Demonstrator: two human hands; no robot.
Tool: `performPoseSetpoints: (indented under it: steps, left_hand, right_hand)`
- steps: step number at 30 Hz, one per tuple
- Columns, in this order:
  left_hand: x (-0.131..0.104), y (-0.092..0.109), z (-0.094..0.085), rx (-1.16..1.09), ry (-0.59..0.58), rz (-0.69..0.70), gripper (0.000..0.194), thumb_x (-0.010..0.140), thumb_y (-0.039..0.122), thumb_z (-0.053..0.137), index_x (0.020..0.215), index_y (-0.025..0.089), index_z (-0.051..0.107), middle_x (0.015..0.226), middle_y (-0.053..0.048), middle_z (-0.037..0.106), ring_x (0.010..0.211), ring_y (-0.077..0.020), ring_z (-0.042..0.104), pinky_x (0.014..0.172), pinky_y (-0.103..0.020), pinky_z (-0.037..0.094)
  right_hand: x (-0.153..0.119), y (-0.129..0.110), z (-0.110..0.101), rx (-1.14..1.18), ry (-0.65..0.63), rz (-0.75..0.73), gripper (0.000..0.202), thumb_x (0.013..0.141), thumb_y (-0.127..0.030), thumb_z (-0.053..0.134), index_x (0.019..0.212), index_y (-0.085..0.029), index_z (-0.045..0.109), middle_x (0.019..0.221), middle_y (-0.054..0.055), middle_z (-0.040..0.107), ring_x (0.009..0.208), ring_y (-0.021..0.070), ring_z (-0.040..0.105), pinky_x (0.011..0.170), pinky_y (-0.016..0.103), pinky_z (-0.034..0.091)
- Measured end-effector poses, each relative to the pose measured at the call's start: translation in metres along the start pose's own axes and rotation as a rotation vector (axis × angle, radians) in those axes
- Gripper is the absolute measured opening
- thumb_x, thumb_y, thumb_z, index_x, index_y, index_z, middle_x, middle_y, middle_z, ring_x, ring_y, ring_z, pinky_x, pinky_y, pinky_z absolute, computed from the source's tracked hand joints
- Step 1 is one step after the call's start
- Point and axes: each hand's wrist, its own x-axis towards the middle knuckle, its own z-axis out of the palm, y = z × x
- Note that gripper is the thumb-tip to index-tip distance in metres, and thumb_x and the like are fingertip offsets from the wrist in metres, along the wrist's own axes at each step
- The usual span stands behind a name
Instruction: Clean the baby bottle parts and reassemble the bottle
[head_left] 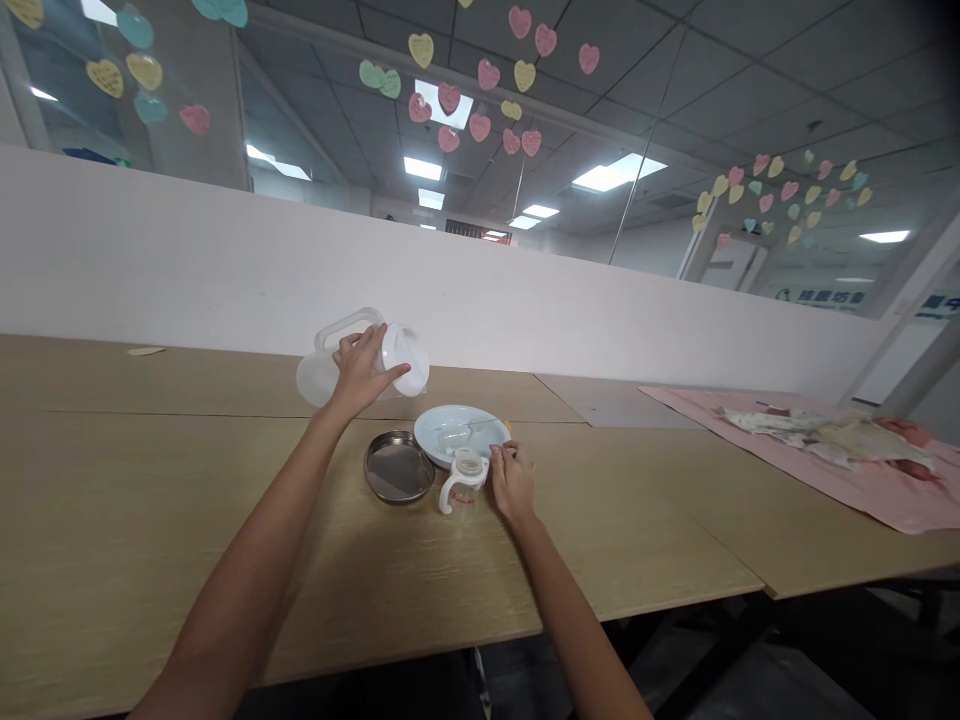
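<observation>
My left hand [364, 372] is wrapped round a translucent plastic pitcher [316, 378] with a white lid. The pitcher is tipped on its side, its lid end towards a pale blue-white bowl [431, 430] and its handle uppermost. Thumb and fingers of my right hand [514, 482] are closed at the bowl's right rim. A clear part and something thin lie inside the bowl. Just in front of it stands an uncapped clear baby bottle [466, 488] with white handles and red print, close to my right thumb. Whether liquid is flowing from the pitcher I cannot tell.
Left of the bottle, a round shallow metal tin [400, 468] sits against the bowl. A pink cloth [862, 490] with crumpled fabric on it covers the table's right end. Behind the wooden table [187, 520] runs a low white wall [187, 260] topped by glass with heart-shaped notes.
</observation>
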Motion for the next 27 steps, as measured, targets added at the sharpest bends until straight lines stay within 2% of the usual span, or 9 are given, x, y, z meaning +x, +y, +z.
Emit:
performPoseSetpoints:
  steps: [7, 18, 27]
  left_hand:
    - [-0.004, 0.020, -0.012, -0.005, -0.006, 0.041, 0.071, 0.079, 0.048, 0.062, 0.141, 0.027, 0.037, 0.144, -0.007, 0.041, 0.126, -0.0347, 0.029, 0.105, -0.047, 0.023]
    - [-0.005, 0.026, -0.010, -0.073, 0.025, 0.097, 0.073, 0.075, 0.050, 0.065, 0.140, 0.023, 0.042, 0.147, -0.009, 0.040, 0.127, -0.0339, 0.030, 0.107, -0.049, 0.022]
    - [-0.006, 0.029, -0.013, -0.092, 0.013, 0.113, 0.072, 0.076, 0.049, 0.065, 0.140, 0.026, 0.041, 0.147, -0.008, 0.040, 0.127, -0.0331, 0.030, 0.107, -0.049, 0.022]
  right_hand:
    - [0.000, 0.003, 0.001, 0.018, -0.008, -0.008, 0.057, 0.097, -0.046, 0.019, 0.100, -0.019, 0.069, 0.112, 0.012, 0.057, 0.100, 0.0230, 0.054, 0.092, 0.040, 0.036]
    - [0.000, 0.006, 0.003, 0.021, -0.010, -0.002, 0.063, 0.097, -0.048, 0.016, 0.101, -0.016, 0.070, 0.113, 0.015, 0.059, 0.105, 0.0254, 0.054, 0.093, 0.041, 0.036]
    - [0.000, 0.005, 0.002, 0.020, -0.009, -0.005, 0.059, 0.097, -0.046, 0.019, 0.099, -0.017, 0.070, 0.113, 0.014, 0.059, 0.102, 0.0245, 0.055, 0.092, 0.040, 0.037]
